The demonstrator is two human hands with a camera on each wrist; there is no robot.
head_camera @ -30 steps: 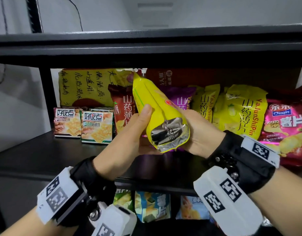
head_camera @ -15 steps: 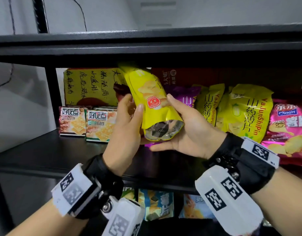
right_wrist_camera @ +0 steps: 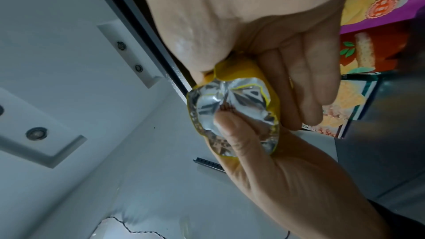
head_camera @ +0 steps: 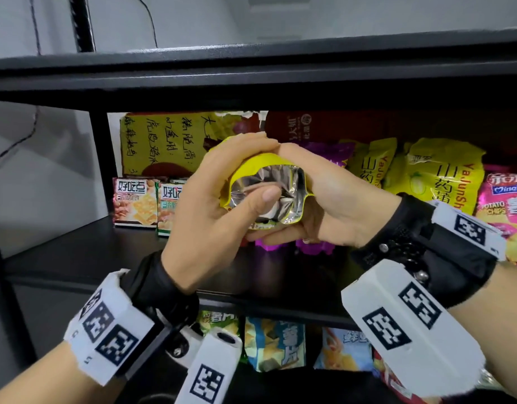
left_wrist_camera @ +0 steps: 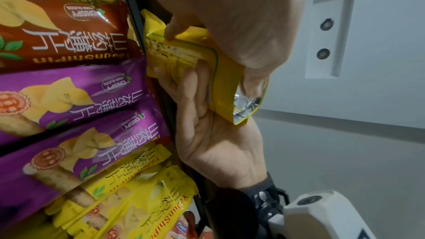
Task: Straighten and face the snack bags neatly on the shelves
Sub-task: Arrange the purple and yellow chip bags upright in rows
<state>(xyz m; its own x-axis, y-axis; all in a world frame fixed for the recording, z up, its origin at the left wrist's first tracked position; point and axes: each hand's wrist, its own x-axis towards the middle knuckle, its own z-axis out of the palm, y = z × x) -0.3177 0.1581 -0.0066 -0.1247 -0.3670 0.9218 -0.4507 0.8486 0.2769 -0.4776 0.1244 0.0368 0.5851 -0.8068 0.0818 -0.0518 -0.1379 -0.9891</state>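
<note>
- Head view: your left hand (head_camera: 210,199) and right hand (head_camera: 333,196) both wrap a yellow snack bag (head_camera: 266,170) in front of the black shelf (head_camera: 76,252). Its open silver-lined end faces you, your left thumb pressing into it.
- Left wrist view: your right fingers lie curled under the bag's printed side; purple bags (left_wrist_camera: 76,88) stand just beside.
- Right wrist view: the crumpled foil mouth (right_wrist_camera: 232,108), thumb pushed in.

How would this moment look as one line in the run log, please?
stage: bag in hand, off shelf | left hand: grips yellow snack bag, thumb on its silver end | right hand: grips same bag | shelf: other bags standing
</note>
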